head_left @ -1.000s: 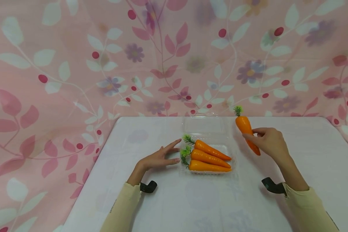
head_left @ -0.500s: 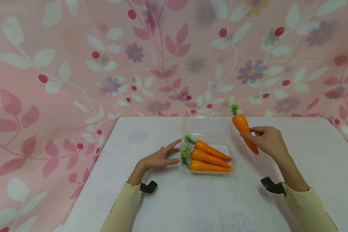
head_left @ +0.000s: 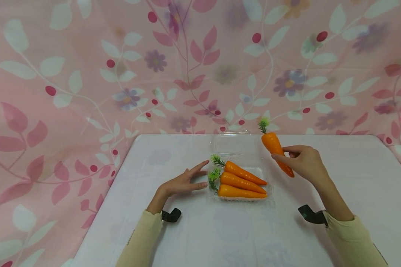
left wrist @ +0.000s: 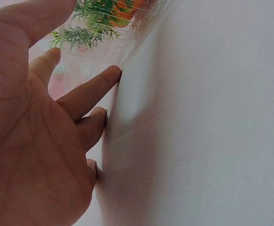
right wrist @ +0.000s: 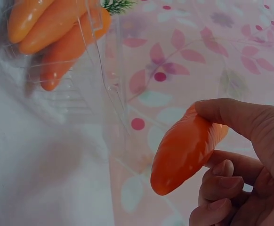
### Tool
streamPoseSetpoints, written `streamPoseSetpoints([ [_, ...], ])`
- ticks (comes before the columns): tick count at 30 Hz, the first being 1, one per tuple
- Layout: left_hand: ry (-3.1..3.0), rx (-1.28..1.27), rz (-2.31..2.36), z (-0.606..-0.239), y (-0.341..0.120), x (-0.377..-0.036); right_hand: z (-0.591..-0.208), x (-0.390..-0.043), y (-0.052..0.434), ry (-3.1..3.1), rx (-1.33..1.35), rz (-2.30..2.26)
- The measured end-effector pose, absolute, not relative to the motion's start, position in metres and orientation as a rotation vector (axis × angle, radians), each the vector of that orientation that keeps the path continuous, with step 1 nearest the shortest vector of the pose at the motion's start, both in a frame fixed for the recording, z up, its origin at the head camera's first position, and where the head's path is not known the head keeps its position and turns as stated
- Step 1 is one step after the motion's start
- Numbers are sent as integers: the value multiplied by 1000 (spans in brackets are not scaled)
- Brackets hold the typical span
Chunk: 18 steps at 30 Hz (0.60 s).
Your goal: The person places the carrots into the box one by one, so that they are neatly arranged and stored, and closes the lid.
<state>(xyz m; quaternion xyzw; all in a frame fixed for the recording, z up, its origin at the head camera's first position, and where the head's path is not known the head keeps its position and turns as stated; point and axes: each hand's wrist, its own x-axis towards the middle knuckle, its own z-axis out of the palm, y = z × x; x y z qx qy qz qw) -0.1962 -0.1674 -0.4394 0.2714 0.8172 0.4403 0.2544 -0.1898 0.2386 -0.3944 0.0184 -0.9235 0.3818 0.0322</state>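
Note:
A clear plastic clamshell box (head_left: pixel 269 193) stands open at the middle of the white table (head_left: pixel 220 237), lid up at the back. Three orange carrots (head_left: pixel 242 181) with green tops lie side by side in it. My right hand (head_left: pixel 302 161) holds a fourth carrot (head_left: pixel 275 150) in the air just right of the box, green top up, tip down; the right wrist view shows the thumb and fingers (right wrist: pixel 231 181) round the carrot (right wrist: pixel 186 150). My left hand (head_left: pixel 185 181) rests flat on the table with straight fingers (left wrist: pixel 87 92) touching the box's left side (left wrist: pixel 87 66).
A pink floral cloth (head_left: pixel 87 74) hangs behind the table and drapes down on its left. The table's far edge runs just behind the box's lid (head_left: pixel 234 142). Bare white tabletop lies in front of the box and at the right.
My right hand has carried the fourth carrot a little left and up, closer to the box. The left hand and the three carrots in the box have stayed put.

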Motion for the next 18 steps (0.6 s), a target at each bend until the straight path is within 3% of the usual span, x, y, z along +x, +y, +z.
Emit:
streamPoseSetpoints([
  [18, 2214, 741, 1207, -440, -167, -198, -394, -186, 215, -2839, 214, 1250],
])
